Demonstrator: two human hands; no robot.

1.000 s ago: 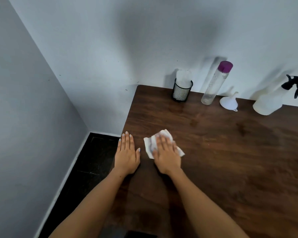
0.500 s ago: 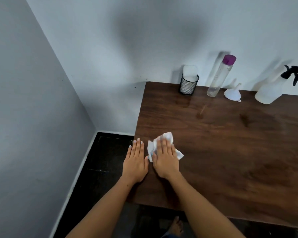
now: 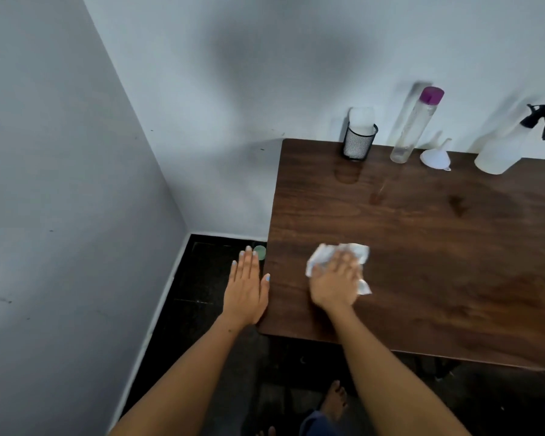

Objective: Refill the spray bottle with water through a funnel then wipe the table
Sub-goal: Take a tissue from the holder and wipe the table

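A: Where is the right hand (image 3: 334, 283)?

B: It lies flat, palm down, fingers spread loosely, pressing a crumpled white tissue (image 3: 339, 258) onto the dark wooden table (image 3: 453, 262), near the tabletop's left edge and closer to the near edge than the far one. The hand is blurred, so the finger detail is hard to read.

A: And the left hand (image 3: 247, 289)?

B: It is open and flat, fingers held together and the thumb out, sitting at the tabletop's left edge. Most of it hangs over the black floor; the thumb side touches the edge. It holds nothing.

A: Where is the spray bottle (image 3: 510, 143)?

B: It stands along the far edge against the wall, toward the far right, with its black trigger head on. Just left of it a white funnel (image 3: 436, 157) rests mouth down, spout tilted up. Left of that stands a tall clear bottle (image 3: 414, 125) with a purple cap, then a black mesh cup (image 3: 358, 143) holding something white.
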